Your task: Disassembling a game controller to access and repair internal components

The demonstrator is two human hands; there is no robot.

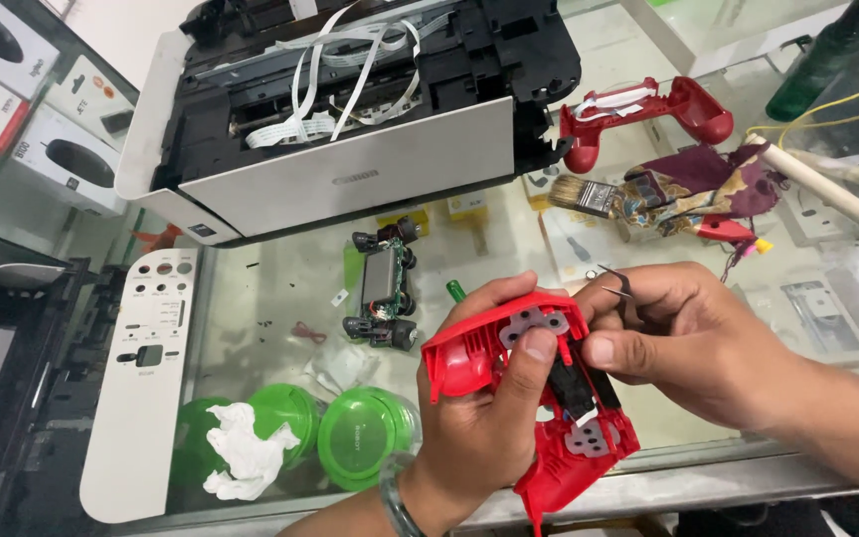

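1. Two hands work over a glass counter. The left hand [484,408] is wrapped around a red shell [534,398], the front half of a game controller, inside facing up, thumb pressed on a grey rubber pad [537,323] near its top edge.
2. The right hand [693,343] is curled nearly closed, pinching tweezers [616,283] whose tips stick out above the knuckles; its thumb rests against the shell's black middle strip [574,388].
3. The shell sits off the counter, tilted, near the front edge. A second grey pad [589,438] lies lower inside it.
4. Risk, as I judge it: the pads look loose, so a tilt or a slip of the thumb could drop one onto the cluttered glass. The tweezers' sharp tips could also nick the strip if the grip shifts.
5. Just left lies a bare circuit board [385,283] with its two sticks, well clear of the hands.
6. Farther out: green lids [360,433] with a crumpled tissue [241,452], a white panel [146,378], an opened printer [350,109], the red back shell [648,109], a brush [589,194].
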